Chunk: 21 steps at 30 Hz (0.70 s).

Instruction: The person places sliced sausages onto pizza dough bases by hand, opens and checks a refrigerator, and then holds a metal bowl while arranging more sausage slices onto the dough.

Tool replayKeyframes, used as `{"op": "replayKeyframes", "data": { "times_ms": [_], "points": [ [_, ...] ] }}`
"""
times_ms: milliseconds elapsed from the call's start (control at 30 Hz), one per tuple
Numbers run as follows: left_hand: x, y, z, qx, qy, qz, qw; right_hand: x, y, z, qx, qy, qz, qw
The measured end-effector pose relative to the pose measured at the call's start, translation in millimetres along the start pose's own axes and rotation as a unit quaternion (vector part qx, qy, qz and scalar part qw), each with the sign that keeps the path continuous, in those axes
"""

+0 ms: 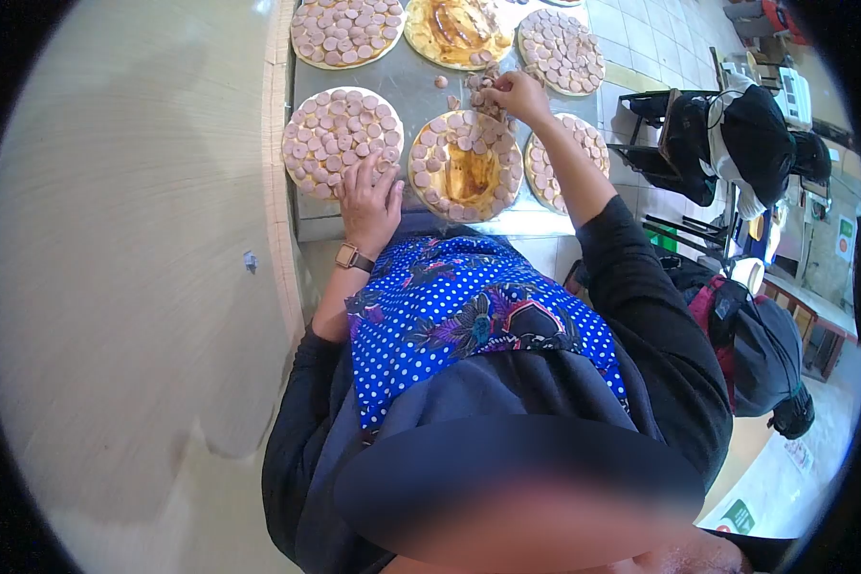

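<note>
My left hand point(369, 199) lies on the near edge of a round pizza base point(327, 143) covered in sausage slices, its fingers stretched out. My right hand point(520, 99) is at a loose heap of sausage slices point(484, 88), fingertips pinched together on some of them. Just below it, the middle pizza base point(464, 178) has slices around its border and over its far part; brown sauce shows in its centre. A watch point(352, 256) sits on my left wrist.
Further topped bases stand at the far left point(346, 31), far right point(562, 53) and near right point(572, 158). Another base with sauce point(454, 33) lies at the back. A wall point(143, 239) borders the metal table point(354, 79) on the left. Other people point(756, 129) are on the right.
</note>
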<state>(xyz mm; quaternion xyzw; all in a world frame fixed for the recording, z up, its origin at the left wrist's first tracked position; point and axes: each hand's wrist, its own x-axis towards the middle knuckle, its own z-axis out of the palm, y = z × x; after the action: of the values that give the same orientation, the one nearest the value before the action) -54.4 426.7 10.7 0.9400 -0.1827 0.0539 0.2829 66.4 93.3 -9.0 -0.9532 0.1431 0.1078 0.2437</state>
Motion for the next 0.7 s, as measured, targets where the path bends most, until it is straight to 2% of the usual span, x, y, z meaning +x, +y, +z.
{"op": "replayKeyframes", "data": {
  "times_ms": [67,133,233,267,400,467,500,567,700],
  "points": [
    [-2,1,-1,-0.003,-0.002,-0.005,1.000,6,5,7,-0.038,0.021,-0.030,0.999],
    [-3,-1,-3,-0.004,-0.004,-0.015,1.000,9,4,3,0.028,0.005,0.032,0.999],
    [-6,-3,-3,-0.006,0.003,-0.016,1.000,-3,0,-17,0.079,-0.006,0.023,0.997],
    [-8,-4,-3,-0.005,0.004,-0.015,1.000,2,12,-12,0.082,0.023,-0.005,0.996],
    [-8,-3,-5,-0.013,0.001,-0.017,1.000,12,36,3,0.154,-0.015,0.023,0.988],
    [-6,-3,-5,-0.015,0.000,-0.015,1.000,3,32,5,-0.020,0.047,-0.061,0.997],
    [-5,-2,-4,-0.017,-0.001,-0.015,1.000,-3,28,4,-0.020,0.048,-0.061,0.997],
    [-4,-2,-4,-0.016,0.002,-0.011,1.000,-10,21,1,-0.060,0.126,-0.128,0.982],
    [-4,0,-4,-0.014,0.005,-0.004,1.000,-7,28,5,-0.057,0.142,-0.176,0.973]
  ]
}}
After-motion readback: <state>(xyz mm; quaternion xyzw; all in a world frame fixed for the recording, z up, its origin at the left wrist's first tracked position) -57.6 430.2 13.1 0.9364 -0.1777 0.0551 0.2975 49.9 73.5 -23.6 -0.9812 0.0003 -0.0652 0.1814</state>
